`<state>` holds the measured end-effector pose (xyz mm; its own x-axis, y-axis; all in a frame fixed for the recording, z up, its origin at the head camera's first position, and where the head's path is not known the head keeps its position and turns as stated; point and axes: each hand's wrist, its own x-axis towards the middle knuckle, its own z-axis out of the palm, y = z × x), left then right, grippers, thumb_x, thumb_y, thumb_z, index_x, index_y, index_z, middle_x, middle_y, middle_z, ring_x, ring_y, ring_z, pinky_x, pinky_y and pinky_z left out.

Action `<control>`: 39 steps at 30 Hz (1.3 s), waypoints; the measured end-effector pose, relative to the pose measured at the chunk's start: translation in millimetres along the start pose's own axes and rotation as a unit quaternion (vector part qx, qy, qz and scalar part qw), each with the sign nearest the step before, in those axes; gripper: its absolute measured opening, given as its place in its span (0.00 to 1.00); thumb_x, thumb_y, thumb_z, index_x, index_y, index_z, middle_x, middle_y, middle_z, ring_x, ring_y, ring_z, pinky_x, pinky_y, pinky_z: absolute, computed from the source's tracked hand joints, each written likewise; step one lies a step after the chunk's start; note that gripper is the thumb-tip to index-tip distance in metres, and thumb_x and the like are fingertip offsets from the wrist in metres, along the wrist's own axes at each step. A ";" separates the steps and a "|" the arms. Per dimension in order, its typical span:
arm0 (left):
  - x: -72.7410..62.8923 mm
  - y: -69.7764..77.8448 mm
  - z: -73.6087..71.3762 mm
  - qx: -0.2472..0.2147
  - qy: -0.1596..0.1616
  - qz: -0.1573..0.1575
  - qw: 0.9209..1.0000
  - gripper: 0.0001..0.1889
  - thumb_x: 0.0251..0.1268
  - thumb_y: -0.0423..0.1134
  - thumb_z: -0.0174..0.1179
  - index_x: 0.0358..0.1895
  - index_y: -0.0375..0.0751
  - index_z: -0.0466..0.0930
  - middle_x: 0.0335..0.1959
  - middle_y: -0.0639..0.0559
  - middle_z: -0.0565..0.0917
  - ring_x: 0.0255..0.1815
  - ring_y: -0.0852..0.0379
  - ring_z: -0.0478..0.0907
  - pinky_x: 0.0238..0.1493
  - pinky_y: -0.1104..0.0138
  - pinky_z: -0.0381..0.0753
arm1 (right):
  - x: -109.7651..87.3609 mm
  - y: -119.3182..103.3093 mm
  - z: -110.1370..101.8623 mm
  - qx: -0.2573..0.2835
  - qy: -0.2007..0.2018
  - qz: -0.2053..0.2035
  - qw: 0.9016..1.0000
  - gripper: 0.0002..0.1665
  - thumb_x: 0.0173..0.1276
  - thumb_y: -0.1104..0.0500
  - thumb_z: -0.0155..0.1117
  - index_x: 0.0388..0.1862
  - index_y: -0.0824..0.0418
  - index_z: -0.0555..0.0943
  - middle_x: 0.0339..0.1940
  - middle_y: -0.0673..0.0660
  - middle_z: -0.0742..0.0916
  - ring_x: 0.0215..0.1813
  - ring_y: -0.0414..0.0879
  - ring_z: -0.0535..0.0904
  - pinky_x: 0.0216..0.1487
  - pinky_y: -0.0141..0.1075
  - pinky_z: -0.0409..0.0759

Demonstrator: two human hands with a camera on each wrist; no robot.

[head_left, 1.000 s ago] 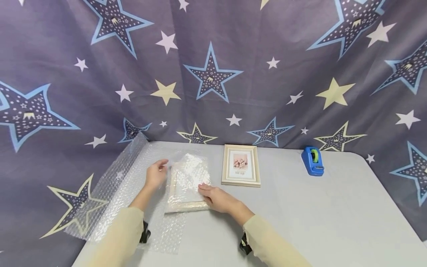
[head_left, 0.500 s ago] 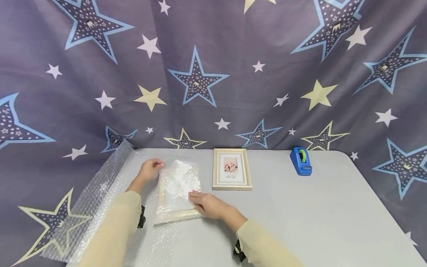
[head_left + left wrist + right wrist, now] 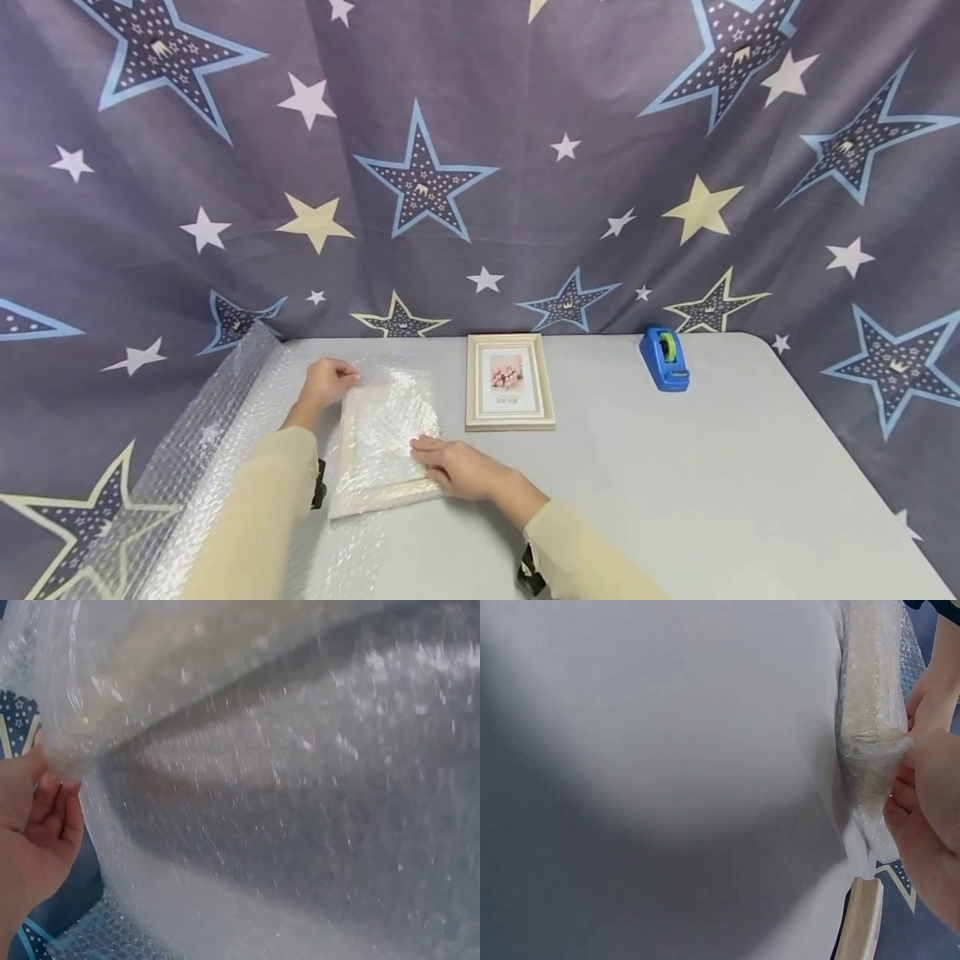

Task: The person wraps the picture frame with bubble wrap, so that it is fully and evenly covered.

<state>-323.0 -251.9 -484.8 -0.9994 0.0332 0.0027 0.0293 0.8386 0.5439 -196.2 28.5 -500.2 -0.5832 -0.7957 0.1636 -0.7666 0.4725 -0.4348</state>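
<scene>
A light picture frame wrapped in clear bubble wrap (image 3: 386,429) lies on the table's left part. My left hand (image 3: 327,382) is at its far left corner. In the left wrist view, thumb and fingers pinch the edge of the bubble wrap (image 3: 225,847), which is lifted and fills most of that picture. My right hand (image 3: 463,469) rests on the right side of the wrapped frame, fingers laid over the top and thumb toward the side. The right wrist view shows this hand (image 3: 930,791) against the folded bubble wrap at the frame's edge.
A second picture frame (image 3: 510,383) with a pink flower print lies unwrapped to the right. Farther right stands a blue tape dispenser (image 3: 664,358) with green tape. Loose bubble wrap (image 3: 217,425) extends along the table's left edge. Behind hangs a star-patterned curtain (image 3: 480,233).
The head view has shifted, so everything on the table appears farther left. My left hand has come closer to the wrap's far left corner and now pinches it. My right hand stays on the wrapped frame.
</scene>
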 end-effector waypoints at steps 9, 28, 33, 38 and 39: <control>-14.8 1.8 -4.2 -0.022 0.005 -0.073 0.997 0.17 0.68 0.43 0.55 0.47 0.30 0.82 0.44 0.35 0.85 0.43 0.44 0.82 0.42 0.60 0.83 | 0.3 -3.1 -0.8 -0.002 -0.001 -0.004 1.000 0.24 0.71 0.64 0.55 0.64 0.69 0.72 0.68 0.63 0.75 0.72 0.55 0.70 0.74 0.42 0.67; -122.4 38.7 10.1 0.100 -0.019 0.151 0.983 0.33 0.60 0.41 0.64 0.64 0.22 0.66 0.68 0.26 0.67 0.70 0.31 0.64 0.71 0.44 0.64 | 1.6 -7.0 -0.1 0.006 -0.006 0.016 1.000 0.25 0.70 0.63 0.56 0.65 0.68 0.72 0.69 0.62 0.75 0.72 0.54 0.69 0.74 0.44 0.67; -153.7 55.8 25.5 0.116 -0.011 0.172 0.978 0.28 0.59 0.37 0.64 0.60 0.24 0.71 0.65 0.29 0.71 0.68 0.34 0.68 0.69 0.46 0.69 | 2.2 -7.1 0.8 0.010 -0.002 0.012 1.000 0.25 0.70 0.63 0.56 0.64 0.68 0.72 0.69 0.62 0.75 0.72 0.55 0.70 0.74 0.46 0.67; -170.3 66.1 39.1 0.120 -0.002 0.165 0.979 0.22 0.62 0.32 0.61 0.58 0.26 0.74 0.63 0.31 0.75 0.65 0.36 0.72 0.67 0.49 0.72 | 2.0 -8.4 -0.2 0.009 0.005 0.005 1.000 0.24 0.70 0.64 0.56 0.64 0.69 0.72 0.68 0.63 0.75 0.71 0.56 0.71 0.73 0.47 0.68; -171.8 66.6 41.2 0.123 -0.001 0.162 0.979 0.21 0.62 0.31 0.60 0.58 0.27 0.74 0.63 0.32 0.75 0.65 0.37 0.73 0.67 0.49 0.73 | 2.1 -8.8 -0.4 0.010 0.005 0.004 1.000 0.24 0.70 0.64 0.56 0.64 0.70 0.72 0.68 0.63 0.75 0.71 0.56 0.70 0.73 0.47 0.68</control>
<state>-148.6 -179.4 -483.6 -0.9371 0.3201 0.1393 0.3479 0.8893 0.2967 -190.8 22.8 -495.6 -0.5926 -0.7877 0.1684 -0.7559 0.4716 -0.4541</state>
